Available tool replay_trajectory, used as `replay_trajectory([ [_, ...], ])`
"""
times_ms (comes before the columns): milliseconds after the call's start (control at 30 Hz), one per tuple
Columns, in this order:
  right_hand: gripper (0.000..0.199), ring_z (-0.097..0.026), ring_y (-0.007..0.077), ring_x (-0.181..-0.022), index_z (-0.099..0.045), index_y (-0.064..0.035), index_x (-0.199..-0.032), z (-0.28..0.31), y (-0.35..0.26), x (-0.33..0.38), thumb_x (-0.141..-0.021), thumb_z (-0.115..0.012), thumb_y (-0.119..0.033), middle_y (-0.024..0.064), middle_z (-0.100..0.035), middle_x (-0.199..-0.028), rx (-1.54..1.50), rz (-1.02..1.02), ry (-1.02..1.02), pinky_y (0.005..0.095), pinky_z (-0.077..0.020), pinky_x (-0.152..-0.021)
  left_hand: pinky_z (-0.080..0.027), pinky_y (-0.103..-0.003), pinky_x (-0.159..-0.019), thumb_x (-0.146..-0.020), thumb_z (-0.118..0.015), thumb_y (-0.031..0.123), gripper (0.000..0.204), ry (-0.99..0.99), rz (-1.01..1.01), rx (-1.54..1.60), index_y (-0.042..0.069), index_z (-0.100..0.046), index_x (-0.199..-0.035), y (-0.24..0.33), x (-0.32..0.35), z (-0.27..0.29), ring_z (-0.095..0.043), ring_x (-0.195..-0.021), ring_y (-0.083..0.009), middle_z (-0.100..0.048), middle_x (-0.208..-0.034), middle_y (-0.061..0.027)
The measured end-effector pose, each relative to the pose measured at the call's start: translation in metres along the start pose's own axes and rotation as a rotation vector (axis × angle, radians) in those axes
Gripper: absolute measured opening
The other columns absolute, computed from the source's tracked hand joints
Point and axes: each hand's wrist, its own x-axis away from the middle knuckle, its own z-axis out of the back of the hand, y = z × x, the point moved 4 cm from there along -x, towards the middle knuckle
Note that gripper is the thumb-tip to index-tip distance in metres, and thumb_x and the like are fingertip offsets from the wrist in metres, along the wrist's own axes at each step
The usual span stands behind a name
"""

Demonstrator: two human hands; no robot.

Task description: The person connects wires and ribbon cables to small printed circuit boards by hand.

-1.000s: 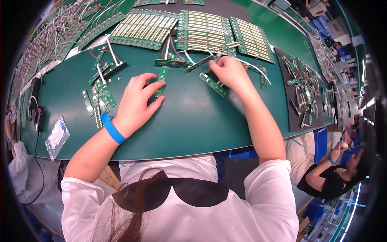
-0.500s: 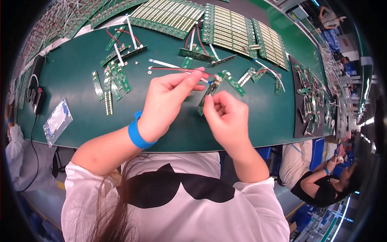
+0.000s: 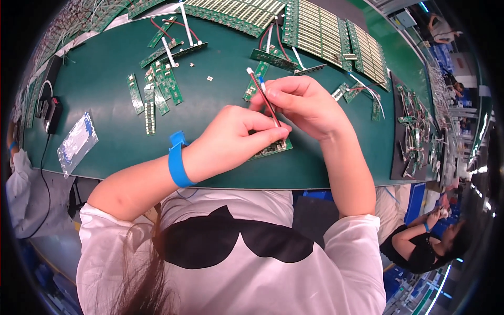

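My left hand (image 3: pixel 233 135), with a blue wrist strap (image 3: pixel 180 163), is closed on a small green circuit board (image 3: pixel 282 149) low over the table. A red and black wire (image 3: pixel 256 80) rises from that board past my fingers and ends in a white plug. Beside the wire, my right hand (image 3: pixel 307 102) pinches a flat ribbon cable (image 3: pixel 262 83) with a blue tip. The cable's lower end is hidden behind my fingers. Just beyond my hands another green board (image 3: pixel 250 90) lies on the table.
Loose board strips (image 3: pixel 150 107) lie at the left, near a bag (image 3: pixel 79 144) and a black box (image 3: pixel 54 113). Large board panels (image 3: pixel 317 34) line the back. Wired boards (image 3: pixel 278 60) stand before them. A dark mat (image 3: pixel 400 165) at the right holds piled boards.
The circuit board has come nearer to me and tilted flatter. My left hand has shifted from the wire to the board, and my right hand from the board to the ribbon cable.
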Motion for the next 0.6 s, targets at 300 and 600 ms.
replay_trajectory([
  [300, 0.018, -0.061, 0.0179, -0.058, -0.057, 0.001, -0.086, 0.035, -0.001, 0.013, -0.09, -0.053, -0.016, 0.0086, -0.06, -0.068, -0.222, 0.137, -0.02, 0.0273, -0.0486, -0.054, -0.047, -0.035, -0.069, -0.072, -0.072, 0.024, 0.03, 0.302, -0.321, -0.741, -0.001, -0.066, -0.087, 0.013, -0.019, 0.052, -0.06, -0.076, -0.0265, -0.062, -0.081, -0.0127],
  [600, 0.02, -0.064, 0.0186, -0.061, -0.047, 0.0024, -0.09, 0.041, 0.012, 0.014, -0.095, -0.044, -0.017, 0.0099, -0.056, -0.076, 0.137, -0.087, 0.435, 0.0299, -0.0548, -0.049, -0.047, -0.032, -0.064, -0.076, -0.067, 0.014, 0.018, 0.231, -0.237, -0.842, -0.001, -0.065, -0.086, 0.0, -0.039, 0.062, -0.059, -0.07, -0.0238, -0.06, -0.077, -0.0109],
])
